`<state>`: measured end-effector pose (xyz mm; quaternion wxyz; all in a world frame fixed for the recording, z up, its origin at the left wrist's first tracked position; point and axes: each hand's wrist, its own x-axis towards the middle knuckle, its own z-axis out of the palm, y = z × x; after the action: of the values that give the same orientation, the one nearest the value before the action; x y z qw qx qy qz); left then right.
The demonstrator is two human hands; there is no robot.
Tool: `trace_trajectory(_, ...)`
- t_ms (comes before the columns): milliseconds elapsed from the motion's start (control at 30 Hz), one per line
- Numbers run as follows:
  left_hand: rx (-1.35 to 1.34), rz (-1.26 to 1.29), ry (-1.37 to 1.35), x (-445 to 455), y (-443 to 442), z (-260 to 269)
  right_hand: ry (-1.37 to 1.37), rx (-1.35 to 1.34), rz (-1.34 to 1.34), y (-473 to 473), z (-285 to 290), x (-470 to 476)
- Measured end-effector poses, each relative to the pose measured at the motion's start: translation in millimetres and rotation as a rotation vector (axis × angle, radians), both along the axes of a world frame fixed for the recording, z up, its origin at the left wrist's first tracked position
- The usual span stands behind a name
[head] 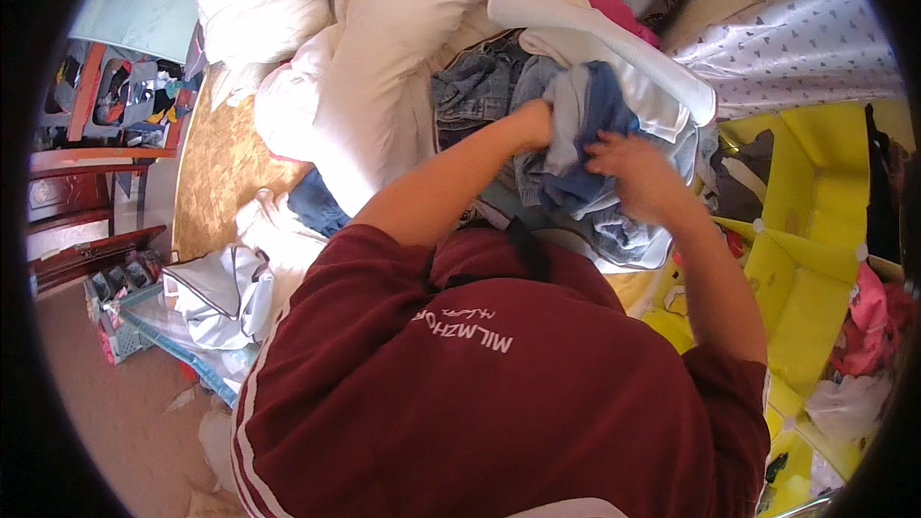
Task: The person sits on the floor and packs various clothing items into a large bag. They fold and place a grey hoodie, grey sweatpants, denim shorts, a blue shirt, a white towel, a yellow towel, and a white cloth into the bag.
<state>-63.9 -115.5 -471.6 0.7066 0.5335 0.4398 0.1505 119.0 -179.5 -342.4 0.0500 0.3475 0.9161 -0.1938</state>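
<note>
In front of me a fabric storage bag [681, 248] with pale, piped edges lies open, filled with denim clothes [478, 86]. My left hand [534, 126] is at the bag's middle, its fingers closed around a bunched light grey-blue garment [567, 122]. Just to the right, my right hand [633, 169] has its fingers spread at the edge of a darker blue garment [604, 101]; whether it grips the cloth cannot be told. The bag's white lid flap [597, 29] is folded back along the far right side.
A thick cream quilt [381, 50] is heaped left of the bag, with pillows [262, 18] beyond. Yellow compartment boxes [806, 273] holding some clothes stand at the right. A white piped bag [219, 295] lies at the lower left, near a grey basket [122, 316].
</note>
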Motion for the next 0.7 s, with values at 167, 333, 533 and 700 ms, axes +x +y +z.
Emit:
trace_trajectory(167,0.694,0.322,0.579,-60.0,-27.2,-16.6,-0.011,-0.136,-0.406,6.3,-44.1,-1.5)
trace_trajectory(333,1.124,0.170,0.518,-31.1,-32.9,-3.0,0.060,0.283,-0.519,14.4,-146.8,-6.7)
trace_trajectory(533,1.201,-0.362,0.672,26.8,-36.1,-14.4,0.264,0.132,-0.620,-7.8,-162.7,1.5)
trace_trajectory(700,0.957,-0.588,0.975,59.1,-38.6,-24.1,0.799,0.458,-0.774,-111.4,-121.6,75.1)
